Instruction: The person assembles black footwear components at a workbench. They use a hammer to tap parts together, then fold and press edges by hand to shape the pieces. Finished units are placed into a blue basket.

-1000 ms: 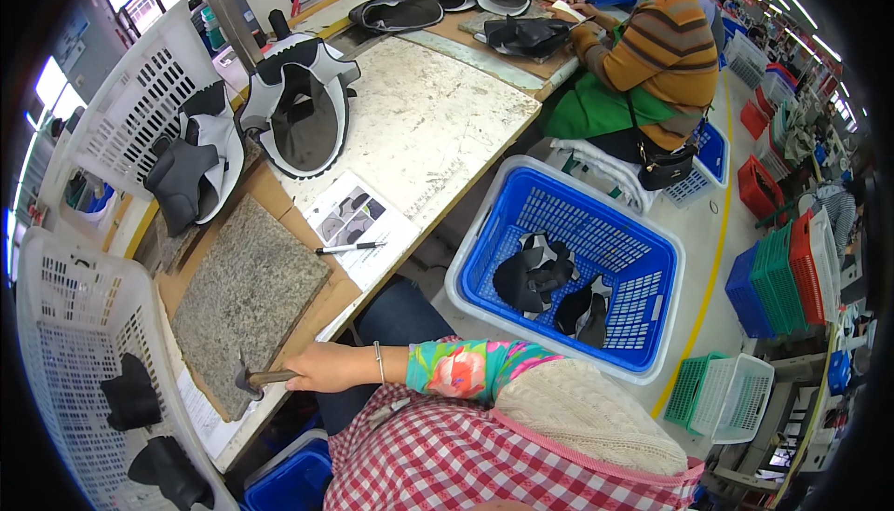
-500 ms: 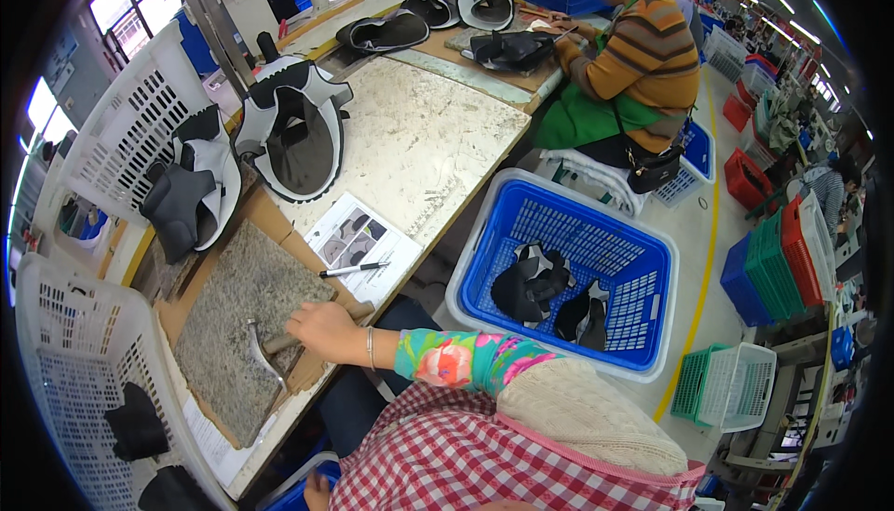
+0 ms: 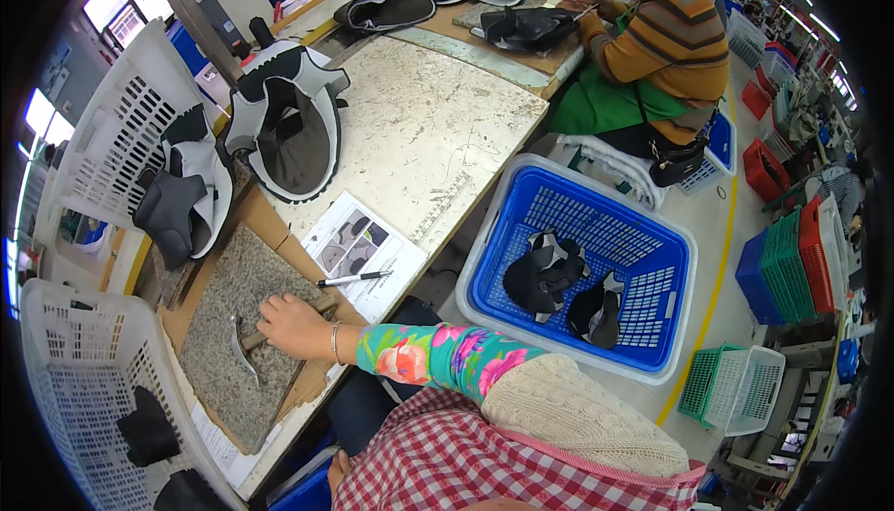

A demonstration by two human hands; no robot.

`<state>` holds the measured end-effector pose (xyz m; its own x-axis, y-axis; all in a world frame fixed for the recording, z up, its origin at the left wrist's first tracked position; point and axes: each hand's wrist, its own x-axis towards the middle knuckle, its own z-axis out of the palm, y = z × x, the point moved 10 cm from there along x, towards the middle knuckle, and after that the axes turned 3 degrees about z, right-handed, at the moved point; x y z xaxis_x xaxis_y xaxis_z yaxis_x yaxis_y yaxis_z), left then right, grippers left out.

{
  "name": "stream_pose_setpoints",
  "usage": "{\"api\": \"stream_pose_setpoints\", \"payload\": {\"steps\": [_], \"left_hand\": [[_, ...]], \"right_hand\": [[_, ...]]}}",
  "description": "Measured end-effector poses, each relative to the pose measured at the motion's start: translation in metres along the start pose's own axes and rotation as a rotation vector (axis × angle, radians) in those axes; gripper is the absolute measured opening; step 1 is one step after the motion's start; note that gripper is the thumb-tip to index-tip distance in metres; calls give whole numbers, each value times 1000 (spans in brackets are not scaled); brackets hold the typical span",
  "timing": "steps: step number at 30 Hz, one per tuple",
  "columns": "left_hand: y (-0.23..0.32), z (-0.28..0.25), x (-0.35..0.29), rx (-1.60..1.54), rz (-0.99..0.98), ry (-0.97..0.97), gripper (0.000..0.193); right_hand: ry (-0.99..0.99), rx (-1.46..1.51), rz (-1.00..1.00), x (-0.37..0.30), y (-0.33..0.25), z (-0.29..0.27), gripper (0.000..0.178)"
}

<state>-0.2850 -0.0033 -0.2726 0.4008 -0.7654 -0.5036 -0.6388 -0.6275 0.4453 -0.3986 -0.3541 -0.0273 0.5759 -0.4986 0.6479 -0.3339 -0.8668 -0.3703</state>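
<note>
Right hand draped over hammer, fingers bent; underside hidden, can't tell if gripping. Hammer lies mid-way on grey slab, desk's lower-left end. Left hand below desk's near edge, hold unclear. Loose grip could let handle swing, knocking pen off.

Your hammer lies on the slab at eight o'clock — slim, curved silver head running eleven to five, wooden handle pointing to two, its middle hidden under your right hand.
</note>
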Motion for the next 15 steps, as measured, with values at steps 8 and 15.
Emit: {"api": "stream_pose_setpoints", "payload": {"steps": [8,15], "left_hand": [[74,-32,-12,28,107,201,47],[104,-43,-17,-45,75,322,47]], "right_hand": [[-26,19,-19,8,-3,-4,10],[-155,-30,-8,12,-10,-3,31]]}}
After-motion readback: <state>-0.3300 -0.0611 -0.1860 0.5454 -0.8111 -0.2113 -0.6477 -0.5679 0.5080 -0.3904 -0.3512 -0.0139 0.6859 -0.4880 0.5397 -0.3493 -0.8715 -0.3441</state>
